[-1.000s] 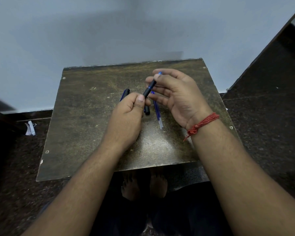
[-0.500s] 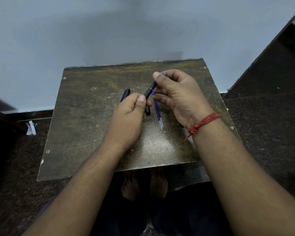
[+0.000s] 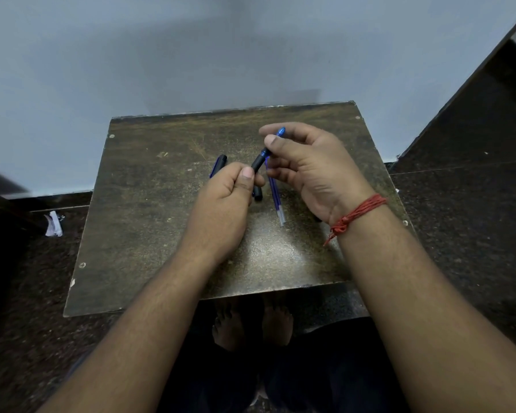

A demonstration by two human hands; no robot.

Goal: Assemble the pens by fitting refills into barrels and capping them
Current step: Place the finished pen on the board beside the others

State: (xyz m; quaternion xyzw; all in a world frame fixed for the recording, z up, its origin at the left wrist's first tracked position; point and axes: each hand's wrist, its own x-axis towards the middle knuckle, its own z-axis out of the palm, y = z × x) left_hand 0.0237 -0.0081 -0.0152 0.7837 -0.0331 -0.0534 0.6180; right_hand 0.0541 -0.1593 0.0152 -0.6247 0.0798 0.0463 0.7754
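Fingers of left hand [image 3: 221, 201] and right hand [image 3: 310, 171] both pinched tight on one pen barrel [image 3: 258, 162].

A: What are the hands doing?

B: The left hand [image 3: 224, 201] and right hand [image 3: 310, 168] share one pen [image 3: 258, 162] above the tabletop [image 3: 149, 222]. The left grip closes on its black lower part; the right thumb and fingers pinch the blue tip end, which points up and away.

A: And lying loose?

B: A blue refill [image 3: 276, 198] lies flat just right of the left hand. A black piece [image 3: 258, 194] shows beside the left thumb, and a dark pen part [image 3: 219, 163] pokes out beyond the left knuckles.

A: Anything on the wrist?

B: A red thread [image 3: 358, 213], on the right.
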